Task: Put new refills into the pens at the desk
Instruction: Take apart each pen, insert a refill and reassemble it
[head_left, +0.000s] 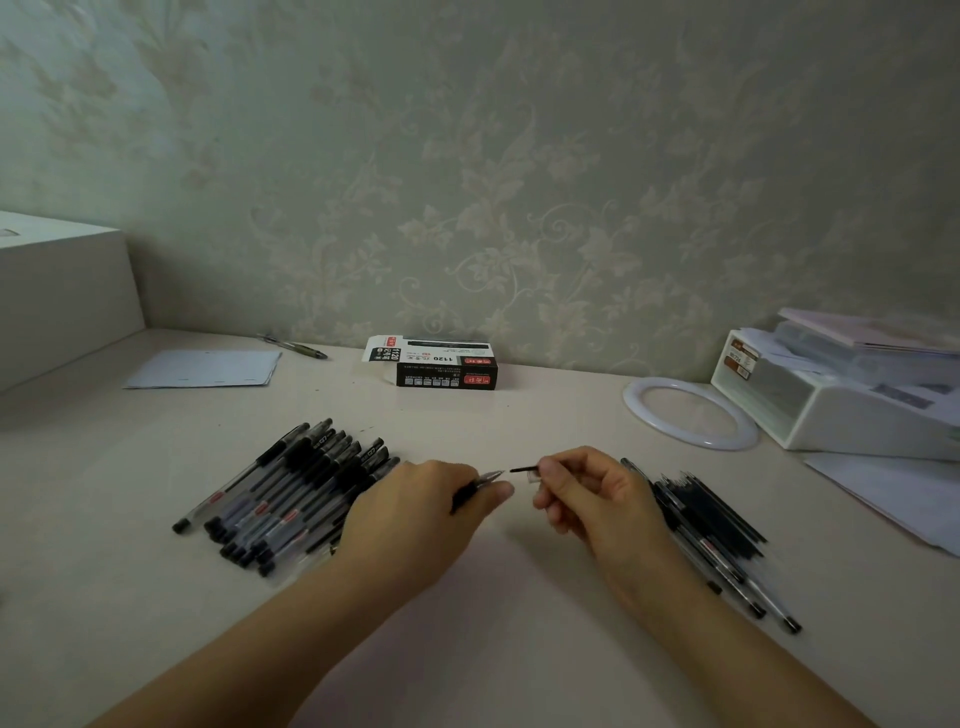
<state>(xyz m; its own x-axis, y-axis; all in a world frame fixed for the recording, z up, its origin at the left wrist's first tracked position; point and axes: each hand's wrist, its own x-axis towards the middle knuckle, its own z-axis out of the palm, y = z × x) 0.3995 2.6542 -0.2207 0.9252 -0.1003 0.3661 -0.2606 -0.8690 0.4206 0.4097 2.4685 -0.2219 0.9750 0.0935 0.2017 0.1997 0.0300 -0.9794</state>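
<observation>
Floral wallpaper (519, 182) rises behind the pale desk (493, 597) we are looking down on. At the far left we see a white box (62, 291) against the wall, then a sheet of paper (205, 369) lying flat, and just beyond its right corner a single pen (296, 346). Nearer to us lies a heap of black-capped pens (291, 488), packed side by side and slanting up to the right. Our left hand (415, 514) rests partly over that heap's right edge; its fingers and thumb are curled round a pen tip section (480, 483), the metal point aimed to the right. Behind the hands, near the wall, sits an opened black-and-white refill box (441, 364). A small gap separates the metal point from a thin black refill (522, 469), which our right hand (587, 493) pinches between thumb and fingertips, the free end pointing left; something small and clear shows at the fingertips, but we cannot tell what it is. Just right of that hand lies a second pile of pens and refills (717, 530), slanting down to the right. Farther back we see a white ring (691, 413) flat on the desk, a white organiser (841, 395) stacked with papers, and loose sheets (893, 493) at the right edge
</observation>
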